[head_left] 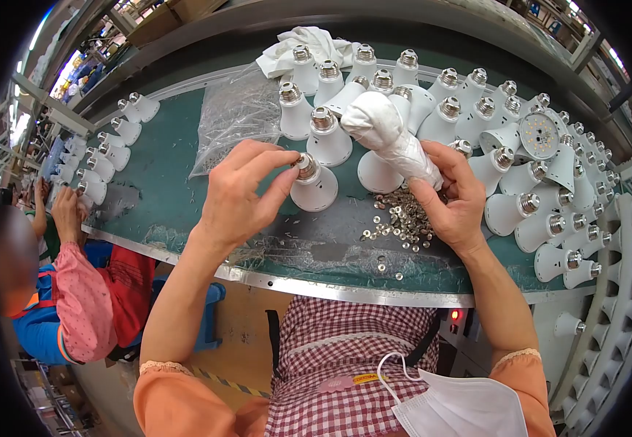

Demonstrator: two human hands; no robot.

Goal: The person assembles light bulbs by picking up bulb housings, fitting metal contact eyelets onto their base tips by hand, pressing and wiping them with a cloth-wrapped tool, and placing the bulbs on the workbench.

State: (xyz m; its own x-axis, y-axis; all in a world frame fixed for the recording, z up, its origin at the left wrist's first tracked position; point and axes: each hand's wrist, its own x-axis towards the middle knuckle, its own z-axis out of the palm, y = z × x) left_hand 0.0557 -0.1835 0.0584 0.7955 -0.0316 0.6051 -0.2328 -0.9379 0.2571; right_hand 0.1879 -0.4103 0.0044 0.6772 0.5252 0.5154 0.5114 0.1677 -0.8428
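Observation:
My left hand (246, 191) pinches with thumb and forefinger at the metal screw base of an upright white light bulb (316, 191). Whether a small part sits between those fingertips is too small to tell. Wrapped in my right hand (453, 197) is a thick tool bundled in white cloth (385, 131), its rounded end pointing up and to the left. Under that hand lies a pile of small metal contacts (407, 218). Another bulb (328, 138) stands just behind the pinched one, and one more bulb (378, 173) is partly hidden by the tool.
Many white bulbs (525, 207) stand or lie across the right and back of the green table (177, 197). A clear plastic bag (239, 109) and white cloth (308, 45) lie behind. At the left, a co-worker (83, 291) sits near more bulbs (115, 156).

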